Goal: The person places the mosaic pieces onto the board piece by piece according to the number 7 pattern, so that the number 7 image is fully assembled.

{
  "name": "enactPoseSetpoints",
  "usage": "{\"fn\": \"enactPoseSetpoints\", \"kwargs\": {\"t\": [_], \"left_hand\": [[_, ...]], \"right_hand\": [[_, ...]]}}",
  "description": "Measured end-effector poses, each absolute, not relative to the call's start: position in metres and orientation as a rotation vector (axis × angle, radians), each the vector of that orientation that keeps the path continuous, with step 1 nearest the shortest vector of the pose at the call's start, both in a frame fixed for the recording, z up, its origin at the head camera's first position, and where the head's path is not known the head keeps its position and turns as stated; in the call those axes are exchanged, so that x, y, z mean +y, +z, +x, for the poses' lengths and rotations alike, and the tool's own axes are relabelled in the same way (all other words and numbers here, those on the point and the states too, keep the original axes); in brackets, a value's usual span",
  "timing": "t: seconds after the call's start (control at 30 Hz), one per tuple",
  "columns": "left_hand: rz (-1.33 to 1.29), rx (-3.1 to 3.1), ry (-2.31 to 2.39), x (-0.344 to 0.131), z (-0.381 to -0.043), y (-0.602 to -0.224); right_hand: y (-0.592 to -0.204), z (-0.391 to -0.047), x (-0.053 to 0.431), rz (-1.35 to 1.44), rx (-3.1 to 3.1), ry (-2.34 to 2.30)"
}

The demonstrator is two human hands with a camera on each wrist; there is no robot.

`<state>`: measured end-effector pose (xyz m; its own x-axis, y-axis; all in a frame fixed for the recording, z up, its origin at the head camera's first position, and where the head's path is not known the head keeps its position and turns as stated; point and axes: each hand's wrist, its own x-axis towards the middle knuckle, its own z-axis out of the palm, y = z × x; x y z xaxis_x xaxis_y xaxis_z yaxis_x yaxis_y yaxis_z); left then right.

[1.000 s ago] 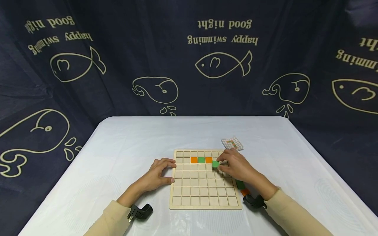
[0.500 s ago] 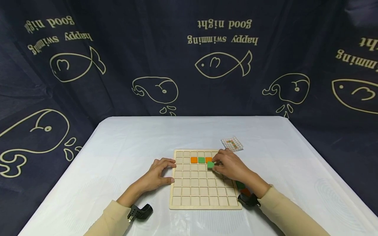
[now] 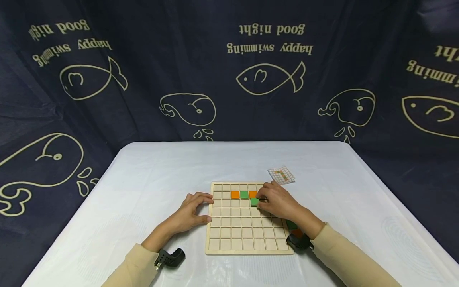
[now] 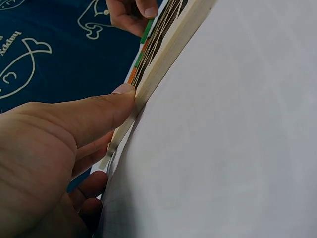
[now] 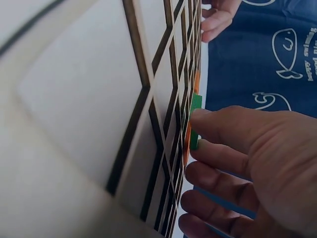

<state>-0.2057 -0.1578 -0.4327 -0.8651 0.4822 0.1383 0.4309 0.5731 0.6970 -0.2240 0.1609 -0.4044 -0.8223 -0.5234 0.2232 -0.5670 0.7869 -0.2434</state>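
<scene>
A wooden grid board (image 3: 236, 223) lies on the table. Between thumb and forefinger my right hand (image 3: 281, 202) pinches a green square tile (image 3: 254, 202), low over the board's third row, just below an orange tile (image 3: 252, 194). That orange tile ends a short row with a green tile (image 3: 244, 194) and another orange tile (image 3: 235, 194). My left hand (image 3: 190, 212) rests at the board's left edge, fingers spread. In the left wrist view its thumb (image 4: 119, 101) touches the wooden rim. Whether the pinched tile sits fully in its cell is hard to tell.
A small card (image 3: 281, 175) with a coloured grid pattern lies behind the board's right corner. Beside the board's right edge, partly under my right forearm, are green pieces (image 3: 291, 224) and orange pieces (image 3: 297, 233). A dark printed cloth (image 3: 229, 119) hangs behind the white table.
My right hand has moved left and slightly down with the green tile, from the right of the orange tile to just below it. The left hand has stayed in place.
</scene>
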Motion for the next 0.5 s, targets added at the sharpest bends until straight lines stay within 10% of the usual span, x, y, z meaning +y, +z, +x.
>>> {"fn": "enactPoseSetpoints", "kwargs": {"t": [0.5], "left_hand": [[0.796,2.728,1.166,-0.1577,-0.2054,-0.4317]], "right_hand": [[-0.4052,-0.2252,0.1596,0.901,-2.848,0.456]]}}
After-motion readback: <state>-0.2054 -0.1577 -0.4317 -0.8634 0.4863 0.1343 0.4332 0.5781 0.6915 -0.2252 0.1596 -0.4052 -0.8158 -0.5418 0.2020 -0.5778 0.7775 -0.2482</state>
